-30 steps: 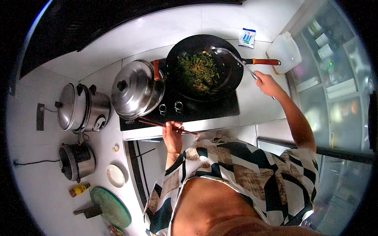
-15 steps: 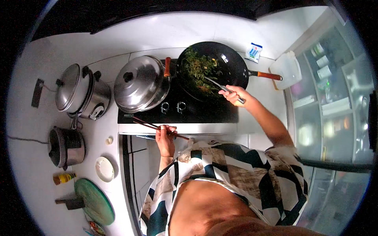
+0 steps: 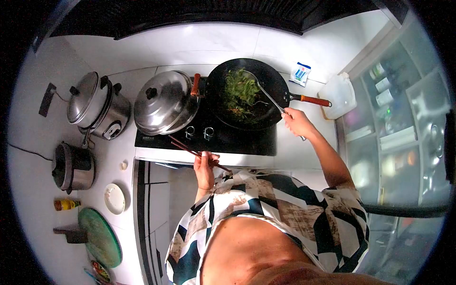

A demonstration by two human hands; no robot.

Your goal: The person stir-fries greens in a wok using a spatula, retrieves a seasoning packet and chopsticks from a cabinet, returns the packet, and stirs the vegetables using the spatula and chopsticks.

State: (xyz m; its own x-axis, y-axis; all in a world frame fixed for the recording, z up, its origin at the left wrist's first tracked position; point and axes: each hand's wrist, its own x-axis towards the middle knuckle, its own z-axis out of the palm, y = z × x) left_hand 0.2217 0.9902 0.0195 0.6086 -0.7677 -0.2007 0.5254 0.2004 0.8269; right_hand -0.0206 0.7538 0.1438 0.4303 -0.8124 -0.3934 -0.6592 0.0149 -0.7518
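Observation:
My right hand (image 3: 298, 123) grips the handle of a metal spatula (image 3: 270, 98), whose head is among the leafy greens (image 3: 241, 90) in the black wok (image 3: 275, 85). The greens look blurred and heaped in the wok's left and middle part. My left hand (image 3: 204, 167) is closed around brown chopsticks (image 3: 184, 146), held in front of the stove's edge below the knobs. The wok stands on the right side of the black stove (image 3: 247, 142). A lidded steel pan (image 3: 166, 102) is on its left side.
The wok's handle (image 3: 316, 100) points right, towards a plastic container (image 3: 338, 97). A small packet (image 3: 300, 74) lies behind. On the left are a rice cooker (image 3: 111, 114), a dark pot (image 3: 73, 167), a white plate (image 3: 114, 199), a bottle (image 3: 66, 204), a cleaver (image 3: 71, 234) and a green board (image 3: 100, 237).
My right hand with the spatula moved left and down, then slightly right again. The greens shifted left, then rose in a heap. My left hand still holds the chopsticks. The camera view tilted.

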